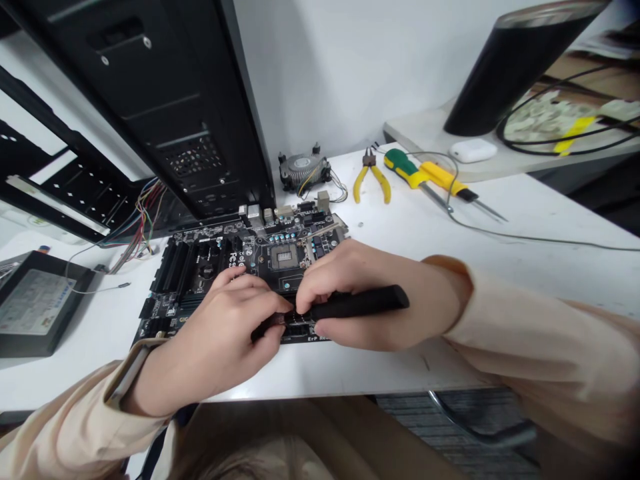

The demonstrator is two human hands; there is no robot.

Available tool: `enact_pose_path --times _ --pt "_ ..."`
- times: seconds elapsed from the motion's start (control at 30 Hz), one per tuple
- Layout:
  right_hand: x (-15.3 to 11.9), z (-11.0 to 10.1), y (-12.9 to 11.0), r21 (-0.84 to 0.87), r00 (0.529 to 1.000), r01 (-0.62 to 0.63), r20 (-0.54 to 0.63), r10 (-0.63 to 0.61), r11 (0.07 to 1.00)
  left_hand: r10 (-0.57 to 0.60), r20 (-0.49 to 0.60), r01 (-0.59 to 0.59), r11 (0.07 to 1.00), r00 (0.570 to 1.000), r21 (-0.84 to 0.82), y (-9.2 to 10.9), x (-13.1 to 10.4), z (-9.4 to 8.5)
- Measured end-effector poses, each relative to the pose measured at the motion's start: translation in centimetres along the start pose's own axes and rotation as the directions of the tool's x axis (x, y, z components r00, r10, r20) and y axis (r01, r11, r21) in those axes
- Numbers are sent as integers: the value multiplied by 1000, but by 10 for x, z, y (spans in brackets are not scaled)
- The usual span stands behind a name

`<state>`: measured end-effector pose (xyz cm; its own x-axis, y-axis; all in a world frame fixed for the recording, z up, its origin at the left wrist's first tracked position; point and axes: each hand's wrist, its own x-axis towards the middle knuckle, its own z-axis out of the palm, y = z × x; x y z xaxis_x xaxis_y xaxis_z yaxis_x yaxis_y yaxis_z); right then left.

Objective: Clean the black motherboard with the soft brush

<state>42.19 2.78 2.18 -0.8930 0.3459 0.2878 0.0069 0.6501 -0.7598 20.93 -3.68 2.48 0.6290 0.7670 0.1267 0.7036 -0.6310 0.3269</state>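
Board (261, 270): black, pale socket (285, 257), blue-topped capacitors (283, 237); right hand (361, 268) grasping black handle (363, 303); left hand (233, 320) over board, grip unclear

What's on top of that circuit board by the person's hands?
The motherboard carries a CPU socket and dark expansion slots. The left hand and right hand, which holds a black-handled tool, cover part of its near side, so what lies beneath them can't be seen.
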Motion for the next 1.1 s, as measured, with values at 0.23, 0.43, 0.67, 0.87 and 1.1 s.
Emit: enact_pose_path --times 0.23,0.43,0.67,0.87,1.1 --pt "0 -2 -4 -24 998 -6 62 8 1000 -11 -11 12 1000 1000 21 0 1 1" --pt "0 -3 -3 -4 996 -37 78 37 999 -10 -8 10 999 1000 37 0 -2 1" --pt "-1 -7 -2 -1 996 -54 66 54 999 -4 -18 5 998 1000 61 2 -5 4" --pt "-1 -10 -3 10 993 -90 73 89 996 19 -39 -15 994 999 105 3 -7 6" --pt "-2 -16 -9 -38 982 -154 109 157 987 102 -44 -94 983 994 160 2 -8 7"
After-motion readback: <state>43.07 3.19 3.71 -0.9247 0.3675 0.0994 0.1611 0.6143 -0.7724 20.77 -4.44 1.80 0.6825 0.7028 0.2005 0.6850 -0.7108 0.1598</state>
